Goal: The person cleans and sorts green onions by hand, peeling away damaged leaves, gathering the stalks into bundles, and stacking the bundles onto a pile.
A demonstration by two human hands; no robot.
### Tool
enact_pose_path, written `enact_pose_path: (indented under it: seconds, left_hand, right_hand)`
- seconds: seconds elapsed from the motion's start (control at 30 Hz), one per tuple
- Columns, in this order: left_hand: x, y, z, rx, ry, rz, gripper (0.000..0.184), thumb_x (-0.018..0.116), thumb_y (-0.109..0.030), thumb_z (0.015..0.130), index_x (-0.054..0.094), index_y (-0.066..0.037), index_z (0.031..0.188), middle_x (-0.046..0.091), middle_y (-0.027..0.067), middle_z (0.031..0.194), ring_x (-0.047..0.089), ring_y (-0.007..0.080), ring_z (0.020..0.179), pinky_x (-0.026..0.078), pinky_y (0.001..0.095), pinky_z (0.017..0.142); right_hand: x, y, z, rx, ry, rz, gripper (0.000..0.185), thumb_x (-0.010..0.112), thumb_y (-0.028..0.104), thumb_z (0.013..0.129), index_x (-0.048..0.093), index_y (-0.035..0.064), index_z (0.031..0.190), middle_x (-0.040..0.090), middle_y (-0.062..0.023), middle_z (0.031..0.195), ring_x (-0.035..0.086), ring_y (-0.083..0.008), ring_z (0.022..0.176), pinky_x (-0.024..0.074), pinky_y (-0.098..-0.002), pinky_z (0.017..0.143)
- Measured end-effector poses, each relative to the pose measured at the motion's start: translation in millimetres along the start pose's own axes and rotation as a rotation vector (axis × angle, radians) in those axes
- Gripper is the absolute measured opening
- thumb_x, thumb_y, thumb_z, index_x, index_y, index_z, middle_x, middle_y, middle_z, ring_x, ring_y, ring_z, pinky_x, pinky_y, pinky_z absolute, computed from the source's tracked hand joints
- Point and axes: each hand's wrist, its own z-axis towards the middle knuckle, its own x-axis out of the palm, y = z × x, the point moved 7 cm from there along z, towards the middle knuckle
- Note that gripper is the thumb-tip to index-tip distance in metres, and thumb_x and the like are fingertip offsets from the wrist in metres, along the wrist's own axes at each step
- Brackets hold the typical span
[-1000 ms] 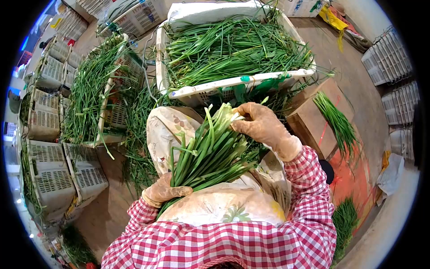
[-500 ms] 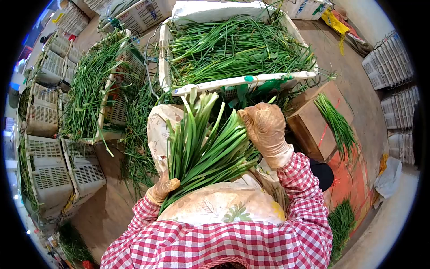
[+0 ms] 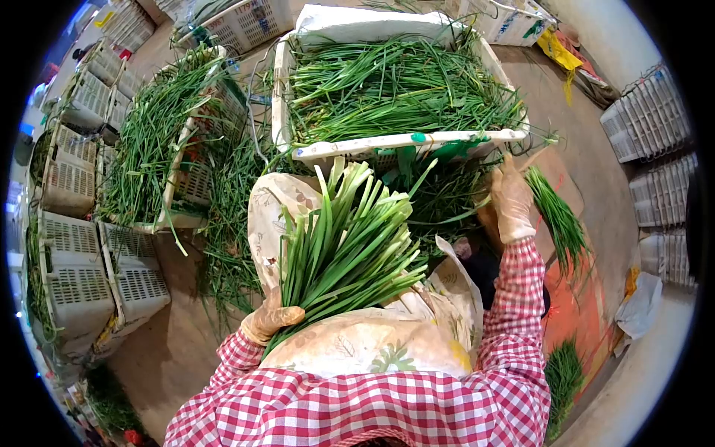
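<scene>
A thick bunch of green stalks (image 3: 346, 249) with pale cut ends fanned upward lies over my lap. My left hand (image 3: 274, 316) is closed round its lower left side, with the thumb across the leaves. Away from the bunch, my right hand (image 3: 512, 197) is raised at the right, beside the cardboard box, its fingers apart and pointing up. A single long leaf (image 3: 450, 220) stretches between the bunch and that hand; whether it touches the hand is unclear. Both hands wear stained thin gloves.
Beyond my knees stands a white crate (image 3: 402, 140) full of greens. Another heaped crate (image 3: 179, 175) is at the left, near stacked crates (image 3: 78, 287). A smaller bunch (image 3: 557, 216) lies on the cardboard box at the right. Loose greens (image 3: 231, 246) cover floor between the crates.
My right hand has left the bunch's pale ends and moved right, its fingers opening. My left hand has stayed on the bunch, whose stalks have spread out and now stand more upright.
</scene>
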Motion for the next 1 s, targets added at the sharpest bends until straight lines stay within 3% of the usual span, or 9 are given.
enact_pose_path:
  seconds: [0.07,0.13,0.3,0.43,0.5,0.53,0.67,0.8,1.0]
  left_hand:
    - [1,1,-2,0.018,0.023,0.006,0.071,0.063,-0.02,0.087,0.022,-0.002,0.142,0.046,-0.0005,0.081,0.033,0.0079,0.058,0.03,0.0245,0.05]
    - [-3,5,-3,0.01,0.018,0.002,0.073,0.063,-0.021,0.087,0.02,-0.002,0.142,0.046,0.0,0.083,0.033,0.008,0.058,0.031,0.0244,0.05]
    - [-10,15,-10,0.008,-0.012,-0.024,0.076,0.063,-0.021,0.087,0.015,-0.003,0.143,0.047,0.0012,0.087,0.034,0.0081,0.058,0.032,0.0242,0.051]
    - [-16,19,-13,0.032,-0.03,-0.036,0.078,0.062,-0.022,0.087,0.011,-0.004,0.144,0.048,0.0022,0.091,0.035,0.0082,0.059,0.034,0.0241,0.052]
    - [-20,21,-14,0.036,-0.036,-0.039,0.08,0.062,-0.022,0.088,0.009,-0.004,0.144,0.048,0.0027,0.093,0.035,0.0083,0.059,0.034,0.024,0.052]
    - [-22,22,-14,0.036,-0.039,-0.039,0.081,0.062,-0.022,0.088,0.008,-0.005,0.144,0.048,0.003,0.094,0.036,0.0083,0.059,0.035,0.024,0.052]
    - [-22,25,-13,0.032,-0.032,-0.048,0.083,0.062,-0.023,0.088,0.004,-0.006,0.145,0.049,0.004,0.097,0.036,0.0085,0.059,0.036,0.0239,0.053]
    - [-23,27,-11,0.025,-0.029,-0.048,0.086,0.062,-0.023,0.088,0.0,-0.006,0.146,0.05,0.005,0.101,0.037,0.0086,0.06,0.037,0.0237,0.054]
    - [-36,38,-21,0.075,-0.086,0.044,0.091,0.062,-0.027,0.088,-0.005,-0.009,0.147,0.049,0.0078,0.111,0.043,0.0107,0.068,0.041,0.0242,0.06]
  right_hand:
    - [-76,76,-28,-0.23,-0.123,0.996,0.032,0.063,0.028,0.083,0.06,0.0057,0.106,0.062,-0.0142,0.11,0.061,-0.0278,0.093,0.0488,-0.0361,0.08]
    - [-132,138,-55,-0.833,-0.246,0.741,0.026,0.064,0.027,0.082,0.062,0.0045,0.095,0.065,-0.0084,0.092,0.059,-0.0228,0.093,0.0419,-0.0365,0.089]
    - [-98,177,-73,-0.979,-0.212,0.19,0.004,0.064,0.01,0.078,0.063,0.0074,0.08,0.059,-0.0067,0.076,0.056,-0.0226,0.075,0.0443,-0.037,0.082]
    - [-77,92,-28,-0.593,-0.594,0.156,0.007,0.058,0.004,0.082,0.061,0.0084,0.087,0.05,-0.0075,0.068,0.049,-0.0223,0.066,0.0392,-0.037,0.059]
    - [-39,41,-5,-0.321,-0.416,-0.012,0.008,0.059,0.013,0.084,0.059,0.0048,0.086,0.054,-0.0103,0.07,0.053,-0.0232,0.072,0.0414,-0.0379,0.063]
    - [-10,12,9,0.041,0.076,-0.149,0.022,0.063,0.015,0.081,0.059,0.0033,0.1,0.061,-0.014,0.079,0.059,-0.0229,0.084,0.045,-0.0392,0.07]
    - [-95,97,-40,-0.458,-0.229,0.723,0.041,0.059,0.016,0.083,0.054,0.0112,0.123,0.063,-0.0065,0.104,0.058,-0.0209,0.101,0.042,-0.036,0.092]
    - [-91,171,-85,-0.952,-0.215,0.226,0.019,0.053,0.015,0.086,0.06,0.015,0.103,0.056,-0.002,0.086,0.055,-0.0218,0.093,0.0198,-0.0405,0.109]
    - [-30,66,-19,-0.49,-0.395,0.126,0.023,0.06,0.003,0.076,0.061,0.0104,0.098,0.056,-0.0076,0.072,0.056,-0.0268,0.071,0.0498,-0.0372,0.066]
